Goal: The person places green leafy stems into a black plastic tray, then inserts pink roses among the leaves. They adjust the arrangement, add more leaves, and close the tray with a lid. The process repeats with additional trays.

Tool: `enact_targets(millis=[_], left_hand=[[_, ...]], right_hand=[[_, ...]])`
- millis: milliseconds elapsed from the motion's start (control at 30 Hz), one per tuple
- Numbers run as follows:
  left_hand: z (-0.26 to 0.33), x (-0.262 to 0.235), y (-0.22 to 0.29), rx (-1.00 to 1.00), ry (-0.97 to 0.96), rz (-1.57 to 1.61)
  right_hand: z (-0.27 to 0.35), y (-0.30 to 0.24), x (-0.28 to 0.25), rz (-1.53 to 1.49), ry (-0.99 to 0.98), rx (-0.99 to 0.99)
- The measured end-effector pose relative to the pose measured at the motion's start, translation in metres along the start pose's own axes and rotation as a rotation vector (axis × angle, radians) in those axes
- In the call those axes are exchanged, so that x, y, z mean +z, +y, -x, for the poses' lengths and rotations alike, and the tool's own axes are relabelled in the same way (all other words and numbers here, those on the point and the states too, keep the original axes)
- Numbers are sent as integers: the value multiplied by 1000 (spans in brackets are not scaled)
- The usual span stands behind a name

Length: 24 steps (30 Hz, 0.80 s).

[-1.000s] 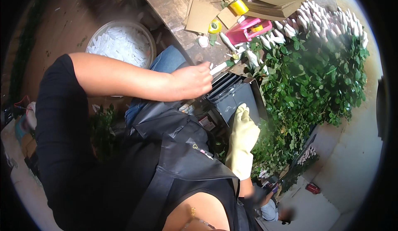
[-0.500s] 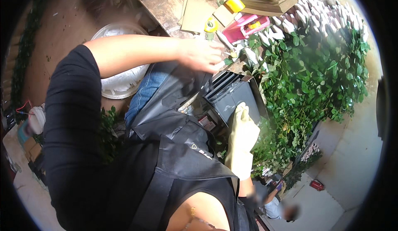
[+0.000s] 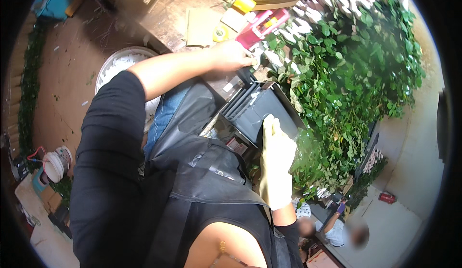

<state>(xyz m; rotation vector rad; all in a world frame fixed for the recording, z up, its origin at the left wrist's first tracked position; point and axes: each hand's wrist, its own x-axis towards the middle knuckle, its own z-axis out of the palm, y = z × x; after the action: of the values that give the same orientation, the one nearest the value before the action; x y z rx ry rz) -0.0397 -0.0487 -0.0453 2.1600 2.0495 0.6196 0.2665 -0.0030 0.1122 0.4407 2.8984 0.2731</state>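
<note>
My left hand (image 3: 233,55) is bare and stretched out to the edge of a brown worktable (image 3: 168,22). Its fingers are curled around a thin pale stick whose tip shows by the white flower heads (image 3: 279,56). My right hand (image 3: 276,162) wears a pale yellow glove. It lies flat with fingers straight against the rim of a black ribbed bin (image 3: 255,114), beside a clear plastic sleeve (image 3: 308,147) at the green foliage (image 3: 351,85). I wear a black apron (image 3: 192,181).
On the table lie cardboard pieces (image 3: 202,25), a yellow tape roll (image 3: 220,33) and a pink box (image 3: 262,25). A round white basin (image 3: 118,66) stands on the floor at left. Another person (image 3: 337,229) crouches at lower right near a red object (image 3: 387,197).
My left hand has moved away from me, from above the black bin to the table edge by the flowers. The gloved right hand has stayed at the bin.
</note>
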Motion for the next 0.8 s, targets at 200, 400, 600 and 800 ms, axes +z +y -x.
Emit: enact_targets(millis=[200, 400, 600, 800], left_hand=[[85, -48, 48, -502, 9, -20], [114, -85, 170, -583, 14, 786], [44, -92, 178, 176, 60, 356], [-44, -66, 159, 515, -290, 204]], right_hand=[[24, -11, -41, -683, 264, 230], [-4, -50, -46, -1254, 54, -22], [38, -18, -22, -1128, 448, 107], [110, 2, 47, -1546, 388, 846]])
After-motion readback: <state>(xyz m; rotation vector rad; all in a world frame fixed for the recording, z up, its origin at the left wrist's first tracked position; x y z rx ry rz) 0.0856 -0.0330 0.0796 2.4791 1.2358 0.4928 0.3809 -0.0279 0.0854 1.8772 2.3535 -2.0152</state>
